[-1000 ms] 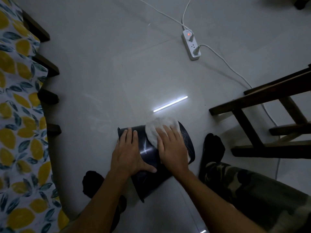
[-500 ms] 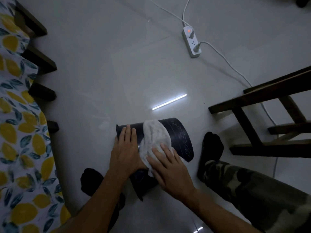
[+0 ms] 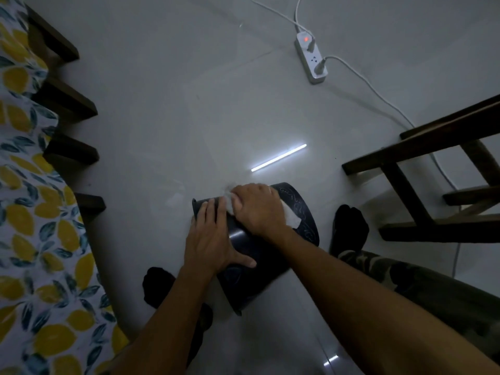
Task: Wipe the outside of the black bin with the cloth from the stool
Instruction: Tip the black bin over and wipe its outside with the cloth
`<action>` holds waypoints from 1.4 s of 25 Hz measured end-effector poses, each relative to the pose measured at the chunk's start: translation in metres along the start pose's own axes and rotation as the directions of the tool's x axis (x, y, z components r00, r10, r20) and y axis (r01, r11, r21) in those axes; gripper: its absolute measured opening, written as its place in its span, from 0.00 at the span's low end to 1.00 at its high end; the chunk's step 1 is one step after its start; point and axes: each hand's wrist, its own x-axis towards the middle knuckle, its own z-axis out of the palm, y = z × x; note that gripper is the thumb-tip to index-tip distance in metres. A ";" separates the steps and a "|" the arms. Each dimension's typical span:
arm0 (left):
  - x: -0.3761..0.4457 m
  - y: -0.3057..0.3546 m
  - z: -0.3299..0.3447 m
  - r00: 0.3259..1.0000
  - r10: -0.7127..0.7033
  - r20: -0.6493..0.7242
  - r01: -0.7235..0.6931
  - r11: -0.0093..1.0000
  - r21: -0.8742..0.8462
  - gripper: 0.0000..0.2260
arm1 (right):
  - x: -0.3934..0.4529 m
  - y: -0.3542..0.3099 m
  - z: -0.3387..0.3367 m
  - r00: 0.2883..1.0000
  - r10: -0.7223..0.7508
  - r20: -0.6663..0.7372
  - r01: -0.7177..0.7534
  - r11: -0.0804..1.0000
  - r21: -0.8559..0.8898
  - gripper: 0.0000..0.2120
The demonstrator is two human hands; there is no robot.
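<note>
The right hand (image 3: 258, 209) has slid up and across the black bin (image 3: 270, 255) since half a second ago, from the near side toward the far edge, and the white cloth (image 3: 290, 219) has gone with it. The cloth is now mostly hidden under that hand, with one corner poking out at about 3 o'clock from the knuckles and a little bit showing at 10 o'clock. The right hand is pressed down flat on the cloth with its fingers close together and curled a bit over the bin's curve. The left hand (image 3: 213, 239) lies spread on the bin at about 9 o'clock from the right hand, with the thumb stuck out toward 4 o'clock, and holds the bin steady. The bin lies on its side on the grey floor (image 3: 176, 117), in the middle of the view, between the person's two black socks. A wooden stool (image 3: 422, 169) stands at 3 o'clock from the bin, and a power strip (image 3: 311, 59) lies at 1 o'clock, well apart. The wiping step looks to be in full swing. Next, I think the hand needs to pull the cloth back down, and the left hand should roll the bin a little so a side not yet rubbed faces up.
</note>
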 end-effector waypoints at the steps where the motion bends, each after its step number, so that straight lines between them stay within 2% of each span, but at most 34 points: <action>1: 0.002 -0.001 0.000 1.000 -0.011 0.009 0.011 1.000 0.007 0.75 | 0.008 0.008 -0.004 0.999 0.047 -0.005 -0.047 0.998 -0.029 0.20; 3: 0.002 -0.002 0.001 1.000 -0.023 0.016 0.023 1.000 0.007 0.76 | 0.014 0.025 -0.011 0.990 0.129 -0.051 -0.133 0.988 -0.081 0.20; 5: 0.004 -0.001 0.002 0.999 -0.031 0.032 0.032 0.999 -0.007 0.76 | 0.006 0.046 -0.017 0.979 0.176 -0.102 -0.183 0.981 -0.059 0.19; 7: 0.007 0.000 0.000 0.998 -0.051 0.043 0.052 0.999 -0.015 0.76 | -0.013 0.068 -0.027 0.951 0.290 -0.108 -0.276 0.953 0.121 0.19; 9: 0.009 0.001 -0.005 0.997 -0.056 0.060 0.056 0.998 -0.010 0.76 | -0.034 0.082 -0.032 0.894 0.445 -0.051 -0.400 0.845 0.354 0.20; 11: 0.008 0.002 -0.009 0.995 -0.062 0.078 0.063 0.998 -0.016 0.76 | -0.052 0.084 -0.027 0.851 0.524 -0.019 -0.465 0.771 0.436 0.22; 15: 0.004 0.009 -0.023 0.993 -0.069 0.098 0.074 0.996 -0.047 0.75 | -0.054 0.082 -0.024 0.817 0.569 -0.098 -0.470 0.754 0.460 0.21; 19: 0.011 0.011 -0.056 0.995 -0.026 0.097 0.045 0.980 -0.192 0.74 | -0.037 0.078 -0.037 0.814 0.577 -0.068 -0.466 0.719 0.516 0.18; 22: 0.017 0.006 -0.069 0.997 -0.001 -0.072 -0.005 0.996 -0.093 0.72 | -0.026 0.066 -0.048 0.825 0.559 -0.085 -0.431 0.719 0.544 0.17; 24: 0.014 0.006 -0.066 0.976 0.012 -0.218 -0.005 0.999 0.034 0.68 | -0.022 0.064 -0.052 0.828 0.558 -0.060 -0.446 0.718 0.535 0.15; 26: 0.005 0.007 -0.055 0.951 0.019 -0.309 0.000 0.998 0.062 0.61 | -0.028 0.065 -0.054 0.830 0.558 -0.009 -0.459 0.692 0.557 0.14; 30: -0.032 0.015 -0.023 0.940 0.085 -0.330 -0.061 0.995 0.080 0.49 | -0.057 0.078 -0.050 0.815 0.579 0.016 -0.504 0.694 0.514 0.16; 33: -0.053 0.034 -0.012 0.885 0.077 -0.460 -0.024 0.993 0.119 0.32 | -0.080 0.072 -0.055 0.817 0.564 -0.123 -0.463 0.768 0.442 0.17; 35: -0.057 0.044 -0.020 0.845 0.082 -0.528 -0.019 0.992 0.124 0.26 | -0.091 0.062 -0.061 0.821 0.519 -0.238 -0.391 0.815 0.428 0.19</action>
